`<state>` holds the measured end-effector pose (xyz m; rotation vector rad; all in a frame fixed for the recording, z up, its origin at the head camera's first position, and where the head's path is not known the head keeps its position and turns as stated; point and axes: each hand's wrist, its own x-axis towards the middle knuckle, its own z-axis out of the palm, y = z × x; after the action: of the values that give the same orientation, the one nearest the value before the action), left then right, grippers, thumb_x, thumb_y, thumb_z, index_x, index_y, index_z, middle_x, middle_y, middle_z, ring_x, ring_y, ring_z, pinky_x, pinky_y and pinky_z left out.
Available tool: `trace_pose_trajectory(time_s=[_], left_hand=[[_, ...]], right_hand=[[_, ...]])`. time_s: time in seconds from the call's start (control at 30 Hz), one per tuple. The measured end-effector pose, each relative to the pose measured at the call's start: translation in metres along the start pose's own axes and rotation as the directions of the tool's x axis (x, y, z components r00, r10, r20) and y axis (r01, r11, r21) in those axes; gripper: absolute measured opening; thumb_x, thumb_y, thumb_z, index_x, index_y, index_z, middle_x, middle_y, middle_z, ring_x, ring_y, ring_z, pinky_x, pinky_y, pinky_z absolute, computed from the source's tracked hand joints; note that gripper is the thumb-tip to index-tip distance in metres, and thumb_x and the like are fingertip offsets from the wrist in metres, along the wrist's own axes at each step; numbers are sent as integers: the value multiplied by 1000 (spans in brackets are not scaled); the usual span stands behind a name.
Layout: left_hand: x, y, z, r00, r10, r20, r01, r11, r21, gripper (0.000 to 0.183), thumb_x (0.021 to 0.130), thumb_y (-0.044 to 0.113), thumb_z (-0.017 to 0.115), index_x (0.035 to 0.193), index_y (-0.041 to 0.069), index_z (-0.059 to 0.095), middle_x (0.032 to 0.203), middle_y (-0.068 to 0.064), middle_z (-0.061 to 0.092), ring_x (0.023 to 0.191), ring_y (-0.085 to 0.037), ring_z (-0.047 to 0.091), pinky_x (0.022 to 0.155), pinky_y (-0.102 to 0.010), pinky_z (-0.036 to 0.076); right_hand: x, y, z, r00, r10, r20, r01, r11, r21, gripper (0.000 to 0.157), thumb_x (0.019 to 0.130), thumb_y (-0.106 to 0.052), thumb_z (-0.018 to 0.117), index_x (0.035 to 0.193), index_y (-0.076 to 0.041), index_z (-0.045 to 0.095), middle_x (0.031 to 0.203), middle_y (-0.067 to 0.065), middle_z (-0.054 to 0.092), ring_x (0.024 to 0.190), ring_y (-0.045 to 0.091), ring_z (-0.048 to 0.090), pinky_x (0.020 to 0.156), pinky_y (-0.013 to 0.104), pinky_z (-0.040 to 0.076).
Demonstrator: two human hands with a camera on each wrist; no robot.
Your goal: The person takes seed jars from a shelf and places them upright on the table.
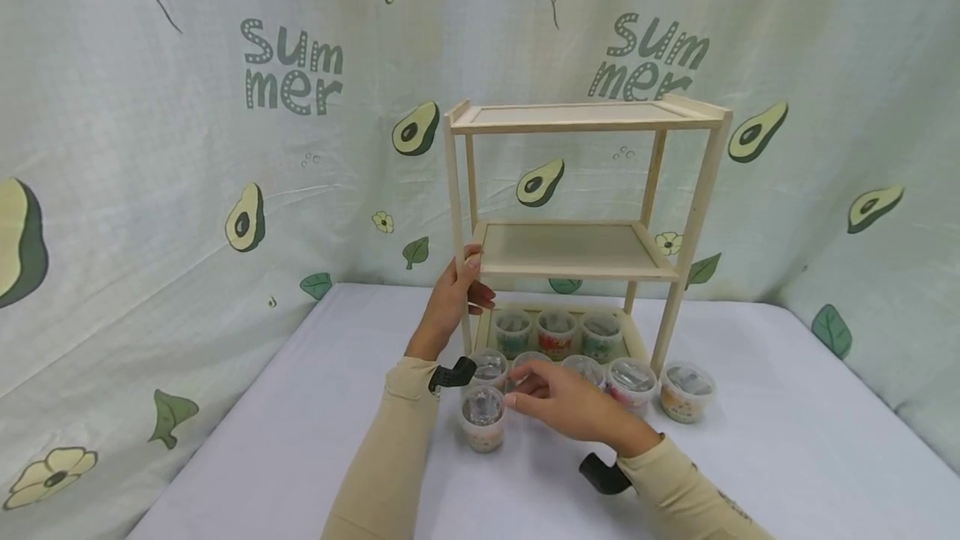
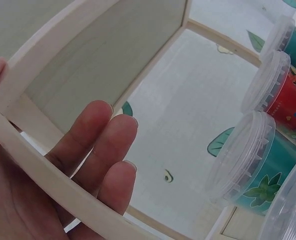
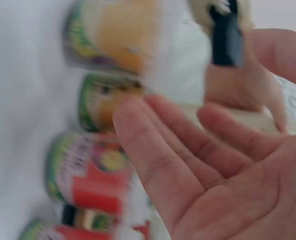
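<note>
My left hand [image 1: 453, 298] grips the front left post of a three-tier wooden shelf rack [image 1: 577, 275] at about middle-shelf height. In the left wrist view its fingers [image 2: 118, 145] bend round behind the post, the thumb against the shelf edge. Over a row of lidded plastic tubs hovers my right hand [image 1: 566, 398], holding nothing. In the right wrist view its fingers [image 3: 153, 150] are relaxed, apart from the blurred tubs. Closest to those fingertips is the foremost tub [image 1: 483, 433], on the left. The right hand partly hides another tub [image 1: 528, 359] behind it.
On the bottom shelf stand three tubs, among them a red one [image 1: 557, 338] between two green ones. A pink tub [image 1: 632, 382] and an orange tub [image 1: 686, 397] stand at the row's right end, on a white-covered table [image 1: 772, 457]. A printed curtain [image 1: 337, 165] hangs behind.
</note>
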<state>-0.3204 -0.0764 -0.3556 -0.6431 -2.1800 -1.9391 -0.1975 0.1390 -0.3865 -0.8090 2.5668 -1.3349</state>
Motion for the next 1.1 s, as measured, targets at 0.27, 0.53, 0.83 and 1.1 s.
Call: trace_pose_trajectory(time_s=[0.27,0.53,0.83,1.1], left_hand=[[1,0,-2,1000,-1,-3,1,1000,-5,49,104,55,43,147,31,45,85,-15,68,73,-28,71,65,-36,52],[-2,0,0,1000,-15,-1,15,1000,-9,52,103,57,43,148,30,44,86,-14,68,74,-28,71,66,-36,52],[-6,2,1,1000,-13,-9,13,1000,-9,54,104,57,42,149,27,43,86,-15,68,74,-29,70,66,-36,51],[-6,5,1,1000,-11,23,12,1000,-29,55,108,47,39,154,19,36,93,-29,67,83,-47,68,68,-41,51]], right_hand=[[-7,6,-49,984,29,-175,-10,994,109,42,100,-31,65,125,2,60,111,12,69,102,31,67,82,43,56],[-9,25,-84,947,25,-320,-8,999,53,39,101,-27,63,124,4,59,112,17,68,99,27,68,80,43,57],[1,42,-105,905,14,-426,-90,983,-160,34,101,-31,62,119,-2,67,116,13,68,111,34,62,89,50,51],[5,49,-118,900,-7,-436,-104,968,-230,33,100,-31,63,116,-3,70,115,14,69,114,39,60,91,54,49]])
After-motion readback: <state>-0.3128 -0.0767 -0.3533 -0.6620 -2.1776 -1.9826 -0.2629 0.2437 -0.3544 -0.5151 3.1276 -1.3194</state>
